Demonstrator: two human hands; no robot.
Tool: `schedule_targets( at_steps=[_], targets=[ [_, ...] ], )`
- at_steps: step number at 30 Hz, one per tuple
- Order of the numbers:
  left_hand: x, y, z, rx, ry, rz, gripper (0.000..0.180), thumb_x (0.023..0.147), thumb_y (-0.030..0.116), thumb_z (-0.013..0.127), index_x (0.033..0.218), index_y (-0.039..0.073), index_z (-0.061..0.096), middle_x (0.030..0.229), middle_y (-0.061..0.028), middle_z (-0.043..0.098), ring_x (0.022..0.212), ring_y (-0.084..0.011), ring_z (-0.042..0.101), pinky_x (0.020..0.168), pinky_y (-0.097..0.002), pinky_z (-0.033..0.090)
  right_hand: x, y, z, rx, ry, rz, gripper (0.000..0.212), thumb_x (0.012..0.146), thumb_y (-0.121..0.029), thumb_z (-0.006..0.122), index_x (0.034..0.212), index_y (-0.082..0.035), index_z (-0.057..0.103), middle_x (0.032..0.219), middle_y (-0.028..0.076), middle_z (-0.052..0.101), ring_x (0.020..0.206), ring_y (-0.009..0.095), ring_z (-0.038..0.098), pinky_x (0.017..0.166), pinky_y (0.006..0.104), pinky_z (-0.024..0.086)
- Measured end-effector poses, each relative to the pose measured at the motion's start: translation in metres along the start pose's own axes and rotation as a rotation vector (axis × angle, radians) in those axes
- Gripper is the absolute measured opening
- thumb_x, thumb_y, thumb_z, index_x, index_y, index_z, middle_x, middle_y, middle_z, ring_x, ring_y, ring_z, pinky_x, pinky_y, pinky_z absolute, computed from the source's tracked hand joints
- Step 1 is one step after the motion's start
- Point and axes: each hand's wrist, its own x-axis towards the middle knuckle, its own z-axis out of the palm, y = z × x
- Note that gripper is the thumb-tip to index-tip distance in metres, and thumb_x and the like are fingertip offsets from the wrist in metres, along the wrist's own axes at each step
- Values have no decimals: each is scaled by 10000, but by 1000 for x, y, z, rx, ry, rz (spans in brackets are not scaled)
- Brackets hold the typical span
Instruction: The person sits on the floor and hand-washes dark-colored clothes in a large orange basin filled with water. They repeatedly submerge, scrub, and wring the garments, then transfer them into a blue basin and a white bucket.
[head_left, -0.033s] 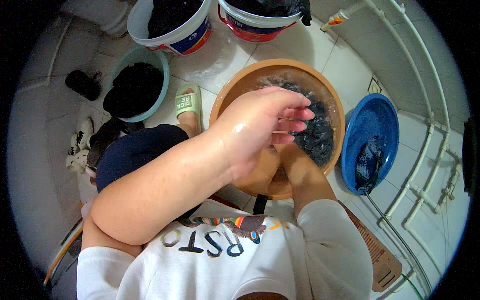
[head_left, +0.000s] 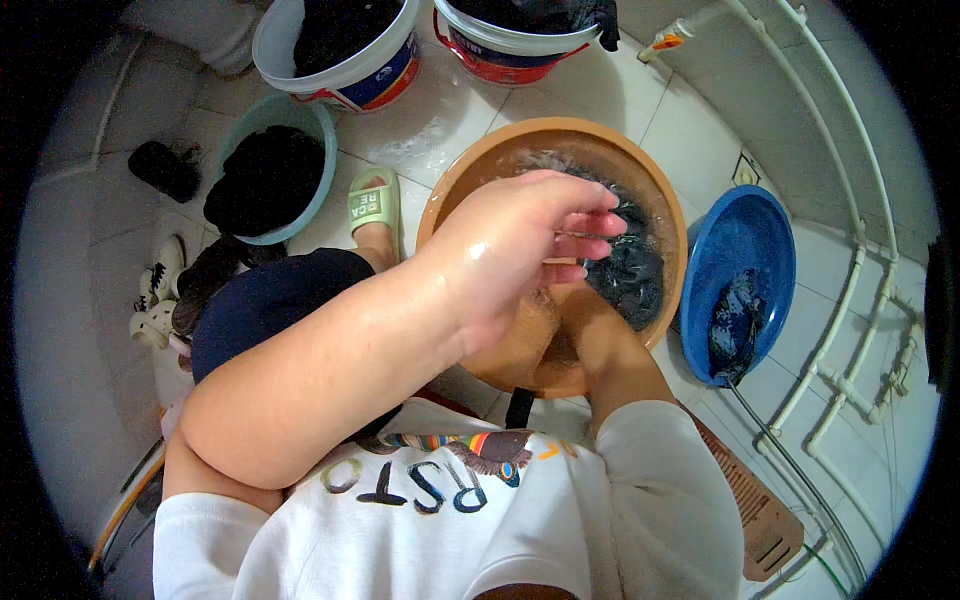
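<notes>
My left hand [head_left: 520, 235] is raised over a large orange-brown basin [head_left: 450, 165]. Its fingers are apart and loosely curved, with nothing between them. The skin looks wet. Beneath it, my right forearm [head_left: 610, 340] reaches down into the basin. My left hand covers the right hand, so its fingers and anything in them are hidden. Soaking in the basin's water is dark cloth [head_left: 632, 280], most of it at the right side.
A blue basin [head_left: 775, 225] holding dark patterned cloth stands to the right, near white wall pipes [head_left: 848, 290]. Two white buckets [head_left: 268, 45] with dark cloth are at the back. To the left is a pale-green basin [head_left: 328, 150] of dark cloth. A brown washboard [head_left: 765, 530] lies lower right.
</notes>
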Motion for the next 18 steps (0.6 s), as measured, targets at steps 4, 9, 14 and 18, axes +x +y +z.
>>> schedule_targets(
  at_steps=[4,9,14,18],
  targets=[
    [-5,2,3,-16,-8,26,227,829,283,496,940,95,556,925,-29,612,863,-140,555,776,-273,392,-35,29,9,305,203,-6,606,670,-340,613,1174,-76,405,980,206,521,873,390,538,747,470,427],
    [-18,5,5,0,-32,72,233,839,287,477,936,88,549,921,-27,610,855,-133,553,762,-266,402,-63,3,-9,415,53,613,551,693,-314,628,1103,20,476,989,252,564,921,389,542,809,423,424],
    [-32,9,8,34,-104,123,243,841,285,466,946,79,541,902,-25,606,835,-128,554,750,-259,409,-107,-58,-115,922,-300,338,514,672,-313,704,1037,16,551,973,102,598,868,215,556,809,325,421],
    [-39,14,6,6,-121,198,241,839,286,465,945,80,531,892,-24,605,808,-127,560,731,-260,415,-147,-76,-213,1064,11,285,394,669,-180,701,1002,-19,567,907,48,609,804,159,554,767,289,432]
  ],
)
